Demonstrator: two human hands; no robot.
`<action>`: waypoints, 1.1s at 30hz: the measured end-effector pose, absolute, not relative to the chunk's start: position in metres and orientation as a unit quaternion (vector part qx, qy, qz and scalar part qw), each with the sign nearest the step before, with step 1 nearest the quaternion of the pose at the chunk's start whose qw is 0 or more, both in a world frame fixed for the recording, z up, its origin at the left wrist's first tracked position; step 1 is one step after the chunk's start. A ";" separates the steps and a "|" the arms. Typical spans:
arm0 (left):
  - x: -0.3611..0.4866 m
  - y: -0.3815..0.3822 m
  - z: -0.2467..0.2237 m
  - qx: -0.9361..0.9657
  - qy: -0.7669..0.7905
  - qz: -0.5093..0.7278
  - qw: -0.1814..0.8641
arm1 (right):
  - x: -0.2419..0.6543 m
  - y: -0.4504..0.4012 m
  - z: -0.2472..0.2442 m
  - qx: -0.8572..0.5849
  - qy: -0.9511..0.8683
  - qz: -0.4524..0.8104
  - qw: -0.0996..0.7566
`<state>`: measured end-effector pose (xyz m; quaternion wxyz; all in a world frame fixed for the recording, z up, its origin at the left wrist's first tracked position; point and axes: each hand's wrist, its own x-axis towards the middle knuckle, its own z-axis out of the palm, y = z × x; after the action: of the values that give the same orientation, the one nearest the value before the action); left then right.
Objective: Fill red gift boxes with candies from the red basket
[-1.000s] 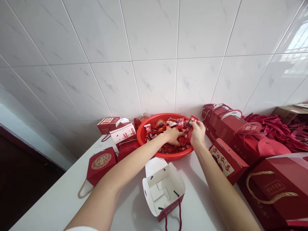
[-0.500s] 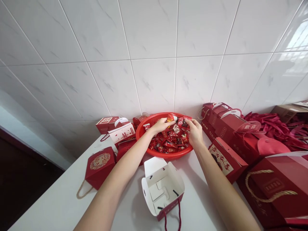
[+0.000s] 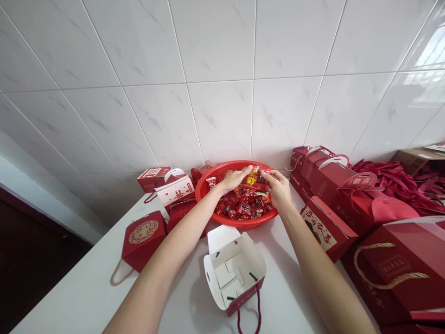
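Candies in red wrappers [image 3: 243,208] fill part of a red plastic basket [image 3: 222,221]. Over the basket, my left hand [image 3: 233,181] stretches its fingers out against a red packet with yellow lettering [image 3: 252,178]. My right hand [image 3: 280,189] is at the basket's right side, fingers bent and pinched on a red-wrapped candy [image 3: 263,171]; its fingertips are partly hidden. In front of the basket stands an open box [image 3: 239,264], white inside, with dark red cord handles and its flaps folded out. No candy shows inside it.
Closed red gift boxes stand left of the basket, one with a rope handle [image 3: 144,239]. More red boxes [image 3: 392,264] crowd the right side of the white table [image 3: 187,301]. Behind them lie red ribbons [image 3: 389,181] and a cardboard box [image 3: 412,160]. A tiled wall [image 3: 222,120] backs the table.
My left hand's fingers have straightened and shifted slightly, and the yellow-lettered packet now shows between my hands. My right hand has moved a little left. The open box stays put.
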<state>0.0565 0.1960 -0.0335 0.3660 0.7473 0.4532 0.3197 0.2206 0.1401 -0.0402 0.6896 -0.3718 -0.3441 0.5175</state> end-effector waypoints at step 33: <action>0.061 0.184 -0.028 0.833 0.538 0.049 0.114 | 0.222 0.156 -0.051 -0.345 -0.244 0.425 0.801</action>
<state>0.0613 0.1838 -0.0282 0.1144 0.8335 0.5383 0.0492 0.2218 0.1559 -0.0514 0.8006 -0.3454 -0.2440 0.4246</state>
